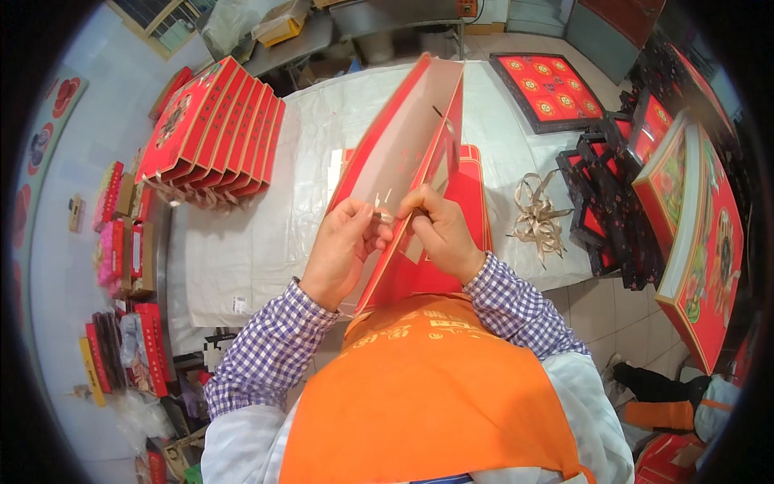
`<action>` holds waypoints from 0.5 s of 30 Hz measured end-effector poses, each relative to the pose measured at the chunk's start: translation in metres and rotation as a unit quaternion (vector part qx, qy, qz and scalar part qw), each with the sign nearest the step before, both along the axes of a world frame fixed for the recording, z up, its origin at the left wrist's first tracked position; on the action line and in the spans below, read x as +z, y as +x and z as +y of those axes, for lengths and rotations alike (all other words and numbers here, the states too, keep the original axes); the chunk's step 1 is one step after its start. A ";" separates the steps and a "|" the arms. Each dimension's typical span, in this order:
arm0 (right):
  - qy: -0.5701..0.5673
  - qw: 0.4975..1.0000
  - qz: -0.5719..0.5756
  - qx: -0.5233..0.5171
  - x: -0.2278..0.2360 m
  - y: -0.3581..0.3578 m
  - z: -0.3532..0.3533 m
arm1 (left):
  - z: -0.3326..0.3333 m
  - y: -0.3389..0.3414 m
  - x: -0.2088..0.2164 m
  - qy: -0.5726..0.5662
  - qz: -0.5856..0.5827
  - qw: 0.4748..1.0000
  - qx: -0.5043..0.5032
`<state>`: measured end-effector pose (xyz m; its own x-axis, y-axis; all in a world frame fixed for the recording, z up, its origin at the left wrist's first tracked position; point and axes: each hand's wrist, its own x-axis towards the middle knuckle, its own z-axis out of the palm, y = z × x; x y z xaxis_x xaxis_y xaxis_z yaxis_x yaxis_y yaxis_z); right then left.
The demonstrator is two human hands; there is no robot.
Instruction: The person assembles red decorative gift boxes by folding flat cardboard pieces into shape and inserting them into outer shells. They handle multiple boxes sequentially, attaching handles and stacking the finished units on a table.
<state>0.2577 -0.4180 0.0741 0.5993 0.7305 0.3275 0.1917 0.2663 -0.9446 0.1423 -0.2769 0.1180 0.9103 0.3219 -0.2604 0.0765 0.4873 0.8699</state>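
A red cardboard gift box or bag stands open in front of me, its pale inner side showing between two raised panels. Inside the opening, my left hand is closed, thumb and fingertips pinching the end of a thin cream ribbon. On the other side, my right hand grips the edge of the right panel, fingers curled and thumb near the left fingertips. Beneath lies a flat red piece with gold edging. To the right rests a loose bunch of beige ribbons.
A row of red boxes with ribbons stands on the table's left. Far right is a black-framed red tray; nearer are stacked black trays and large red boxes beyond the table edge. A pale sheet covers the table.
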 end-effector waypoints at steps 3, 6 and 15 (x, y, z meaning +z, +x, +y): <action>0.065 0.997 0.024 0.024 -0.013 0.006 0.005 | -0.004 0.004 0.006 0.024 -0.004 1.000 -0.009; 0.059 0.991 0.096 0.073 -0.022 0.011 0.003 | -0.004 0.003 0.006 0.081 0.025 0.996 -0.025; 0.042 0.999 -0.003 0.030 -0.020 0.000 0.002 | -0.005 -0.004 0.019 0.372 0.046 0.917 -0.135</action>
